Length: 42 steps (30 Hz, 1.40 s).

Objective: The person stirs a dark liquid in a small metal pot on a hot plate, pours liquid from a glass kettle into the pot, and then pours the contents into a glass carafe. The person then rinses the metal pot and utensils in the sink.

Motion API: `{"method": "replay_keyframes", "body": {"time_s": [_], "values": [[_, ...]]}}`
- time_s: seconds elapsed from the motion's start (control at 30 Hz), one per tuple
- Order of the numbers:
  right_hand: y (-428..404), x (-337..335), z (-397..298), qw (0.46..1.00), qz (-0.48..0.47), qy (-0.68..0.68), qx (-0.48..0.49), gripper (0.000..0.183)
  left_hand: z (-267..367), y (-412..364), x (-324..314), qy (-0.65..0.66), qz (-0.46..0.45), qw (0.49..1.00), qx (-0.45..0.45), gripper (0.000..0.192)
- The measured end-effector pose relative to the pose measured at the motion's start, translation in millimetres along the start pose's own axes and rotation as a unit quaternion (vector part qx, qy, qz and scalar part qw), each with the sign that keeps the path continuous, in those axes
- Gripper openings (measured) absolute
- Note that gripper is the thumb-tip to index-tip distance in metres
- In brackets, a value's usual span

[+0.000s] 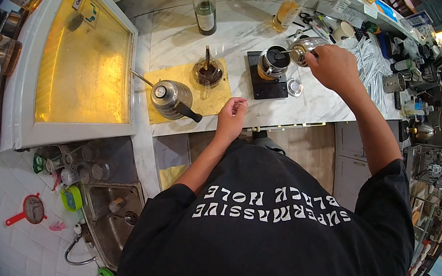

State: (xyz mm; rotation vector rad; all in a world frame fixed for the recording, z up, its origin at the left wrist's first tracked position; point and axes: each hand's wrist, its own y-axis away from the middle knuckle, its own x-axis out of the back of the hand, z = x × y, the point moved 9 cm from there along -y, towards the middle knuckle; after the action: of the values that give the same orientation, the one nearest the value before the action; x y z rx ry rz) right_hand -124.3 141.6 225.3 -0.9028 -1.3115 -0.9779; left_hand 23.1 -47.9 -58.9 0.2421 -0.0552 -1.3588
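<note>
My right hand holds a shiny bottle with a metal spout, tilted so that the spout points over a metal cup with dark contents. That cup stands on a black scale, and a small round metal lid lies beside it. Near the counter's front edge hovers my left hand, fingers curled loosely, nothing seen in it. To its left, a gooseneck kettle and a glass jar of dark grounds with a spoon rest on a yellow cloth.
A glass bottle and an amber bottle stand at the counter's back. White straws and utensils crowd the right. On the left are a glass-door appliance and a metal sink.
</note>
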Motion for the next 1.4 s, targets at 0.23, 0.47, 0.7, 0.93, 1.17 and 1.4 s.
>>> {"method": "replay_keyframes", "body": {"time_s": [0.23, 0.47, 0.7, 0.93, 1.17, 1.4], "values": [[5, -4, 13, 1.000, -0.010, 0.020, 0.000, 0.041, -3, 0, 3, -0.025, -0.015, 0.999, 0.017, 0.026], [14, -8, 0, 1.000, -0.012, 0.002, 0.017, 0.040, -4, 0, 0, -0.019, -0.019, 1.000, 0.015, 0.026], [1, -2, -11, 1.000, 0.003, -0.005, 0.024, 0.040, 0, 0, 0, -0.019, -0.017, 1.000, 0.009, 0.026], [-6, 3, 0, 1.000, 0.015, -0.003, 0.013, 0.040, 2, 2, 7, -0.026, -0.012, 1.000, 0.007, 0.027], [6, 2, 13, 1.000, 0.003, 0.013, 0.003, 0.041, -1, 2, 6, -0.039, -0.014, 0.999, 0.021, 0.026], [9, -1, 3, 1.000, -0.010, -0.003, 0.018, 0.042, -5, 1, 2, -0.026, -0.018, 0.999, 0.021, 0.027]]}}
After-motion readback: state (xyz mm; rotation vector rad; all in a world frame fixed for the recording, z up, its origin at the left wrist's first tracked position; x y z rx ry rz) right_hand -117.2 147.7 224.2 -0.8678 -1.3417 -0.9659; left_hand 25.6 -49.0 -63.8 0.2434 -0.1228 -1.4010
